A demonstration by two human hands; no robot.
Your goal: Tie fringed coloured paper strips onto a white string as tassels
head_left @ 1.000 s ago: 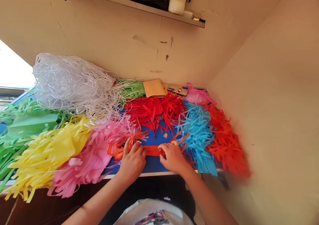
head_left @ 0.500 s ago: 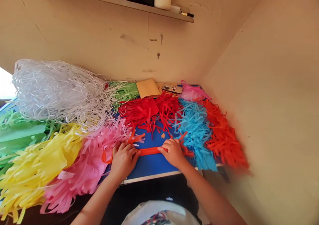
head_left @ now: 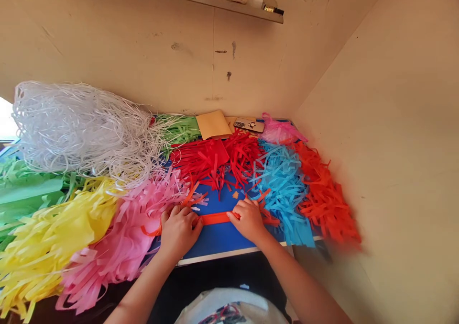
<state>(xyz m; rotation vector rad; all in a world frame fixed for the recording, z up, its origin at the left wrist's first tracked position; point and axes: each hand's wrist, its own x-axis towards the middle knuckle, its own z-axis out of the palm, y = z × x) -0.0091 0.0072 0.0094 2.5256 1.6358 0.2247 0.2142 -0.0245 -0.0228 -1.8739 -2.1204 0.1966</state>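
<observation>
A folded orange strip of fringed paper (head_left: 216, 218) lies stretched across the blue tabletop (head_left: 211, 240) between my hands. My left hand (head_left: 181, 227) is closed over its left end, fingers curled and thumb pressed on the strip. At the other end my right hand (head_left: 247, 218) pinches the strip between thumb and fingers. Loose orange fringe sticks out past both hands. Pink fringed paper (head_left: 125, 228) lies left of my left hand, and light blue fringed paper (head_left: 281, 185) is right of my right hand.
Red fringe (head_left: 218, 156) lies behind my hands. A phone (head_left: 249, 125), a tan envelope (head_left: 214, 124) and a pink plastic bag (head_left: 279, 130) sit by the wall. White strings (head_left: 79, 128), yellow fringe (head_left: 60, 238) and green fringe (head_left: 28, 195) fill the left; orange-red fringe (head_left: 328, 199) is far right.
The left thumb has drawn in a little closer on the strip. Both hands stay almost in place, and the camera view has shifted slightly.
</observation>
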